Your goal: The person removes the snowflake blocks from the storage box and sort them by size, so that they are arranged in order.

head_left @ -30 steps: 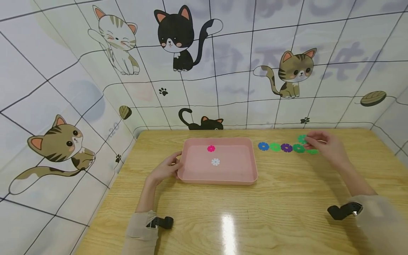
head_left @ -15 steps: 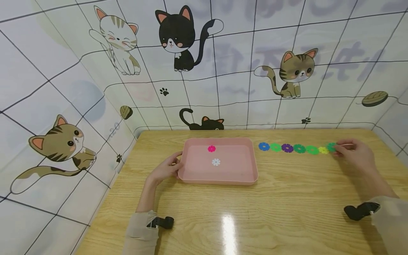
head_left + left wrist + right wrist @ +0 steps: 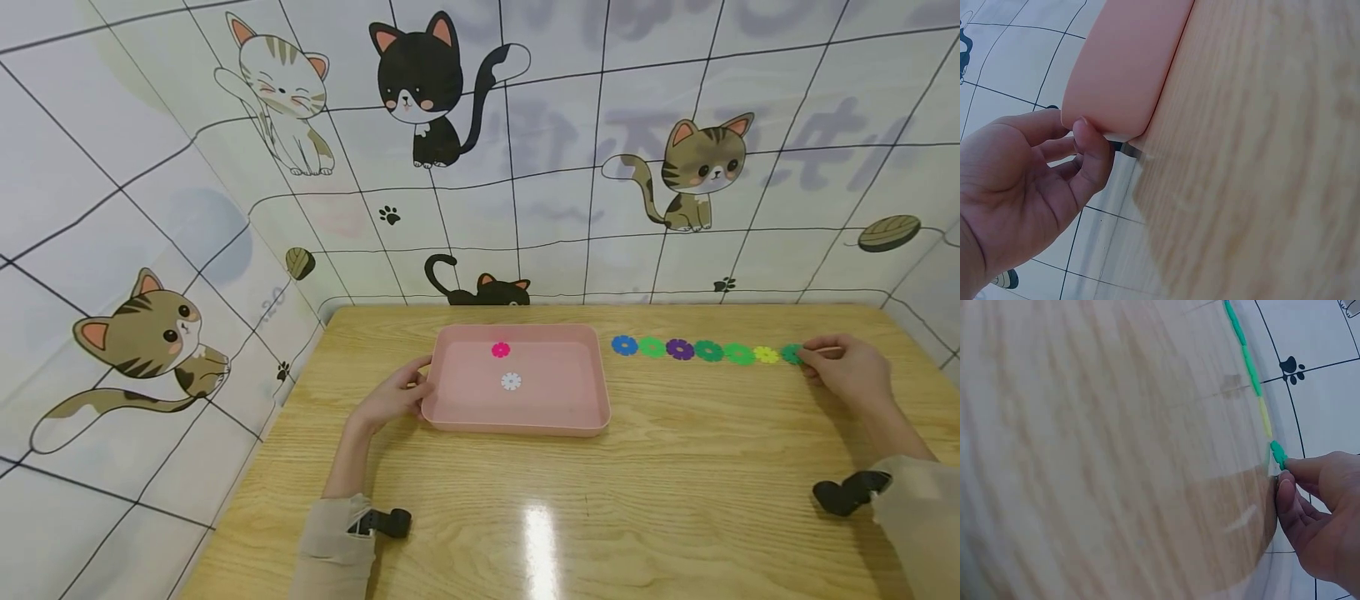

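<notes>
While left fingers [image 3: 1093, 159] grip the tray [image 3: 558, 387], right fingers [image 3: 1316, 470] pinch a green disc [image 3: 791, 354]; a yellow disc [image 3: 766, 356] lies near.

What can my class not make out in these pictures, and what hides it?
Head view: right side of the held green flower disc, covered by the right hand.
Left wrist view: the inside of the pink tray, hidden by its outer side; its far end, cut off by the top edge.
Right wrist view: the blue flower disc, cut off by the top edge.
Head view: the faint lettering on the wall, too blurred to read.
</notes>
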`<action>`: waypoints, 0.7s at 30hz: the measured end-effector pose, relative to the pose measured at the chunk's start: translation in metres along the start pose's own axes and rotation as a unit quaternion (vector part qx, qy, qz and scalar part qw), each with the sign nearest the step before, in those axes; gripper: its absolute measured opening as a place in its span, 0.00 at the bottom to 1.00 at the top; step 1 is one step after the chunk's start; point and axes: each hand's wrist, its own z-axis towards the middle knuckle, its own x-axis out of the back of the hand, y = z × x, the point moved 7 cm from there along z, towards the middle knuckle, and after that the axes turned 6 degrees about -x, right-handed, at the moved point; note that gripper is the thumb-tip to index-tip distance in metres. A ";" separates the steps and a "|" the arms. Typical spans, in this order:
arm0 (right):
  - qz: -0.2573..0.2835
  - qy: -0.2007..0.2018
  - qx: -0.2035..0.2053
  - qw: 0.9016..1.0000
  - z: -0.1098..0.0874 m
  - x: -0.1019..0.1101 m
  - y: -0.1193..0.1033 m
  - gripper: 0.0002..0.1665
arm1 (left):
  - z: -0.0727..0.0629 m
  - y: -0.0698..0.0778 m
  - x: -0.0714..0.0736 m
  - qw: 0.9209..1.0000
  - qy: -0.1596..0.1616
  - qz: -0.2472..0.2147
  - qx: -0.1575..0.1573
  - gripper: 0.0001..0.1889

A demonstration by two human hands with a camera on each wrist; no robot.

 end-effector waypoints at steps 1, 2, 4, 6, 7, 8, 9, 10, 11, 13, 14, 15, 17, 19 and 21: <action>-0.006 0.000 -0.001 1.000 0.001 0.000 0.000 0.28 | 0.000 0.000 0.000 1.000 0.000 0.001 -0.001 0.30; -0.012 -0.001 -0.003 1.000 0.001 0.000 0.000 0.28 | 0.000 0.000 0.000 1.000 0.000 0.002 -0.001 0.30; -0.018 -0.004 -0.004 1.000 0.002 0.000 0.001 0.27 | 0.000 -0.001 0.001 1.000 0.001 0.003 -0.001 0.30; -0.019 -0.006 -0.006 1.000 0.003 -0.001 0.001 0.27 | 0.000 -0.001 0.001 1.000 0.000 0.005 -0.003 0.30; -0.021 -0.007 -0.005 1.000 0.003 -0.001 0.001 0.27 | 0.001 -0.001 0.001 1.000 0.000 0.005 -0.004 0.30; -0.021 -0.007 -0.004 1.000 0.003 -0.001 0.001 0.26 | 0.001 -0.001 0.001 1.000 0.001 0.005 -0.003 0.30; -0.021 -0.006 -0.004 1.000 0.003 -0.001 0.001 0.26 | 0.001 -0.001 0.001 1.000 0.000 0.005 -0.003 0.30; -0.021 -0.005 -0.003 1.000 0.004 -0.001 0.001 0.26 | 0.001 0.000 0.000 1.000 -0.001 0.004 -0.003 0.30; -0.022 -0.003 -0.001 1.000 0.004 0.000 0.001 0.26 | 0.001 0.001 0.000 1.000 -0.002 0.004 -0.003 0.30; -0.020 -0.002 0.000 1.000 0.003 0.000 0.002 0.26 | 0.001 0.002 -0.001 1.000 -0.003 0.003 -0.002 0.30; -0.019 -0.002 -0.001 1.000 0.003 0.000 0.002 0.26 | 0.001 0.002 -0.001 1.000 -0.004 0.003 -0.002 0.30; -0.021 -0.001 0.000 1.000 0.002 0.001 0.002 0.27 | 0.000 0.002 -0.001 1.000 -0.004 0.003 -0.003 0.30; -0.021 0.000 0.002 1.000 0.000 0.002 0.001 0.29 | 0.000 0.003 -0.001 1.000 -0.003 0.005 -0.004 0.30; -0.017 -0.001 0.002 1.000 -0.002 0.002 0.001 0.31 | 0.000 0.003 -0.001 1.000 0.000 0.007 -0.004 0.30; -0.015 -0.001 0.006 1.000 -0.004 0.002 -0.001 0.32 | 0.000 0.002 -0.001 1.000 0.004 0.011 -0.002 0.30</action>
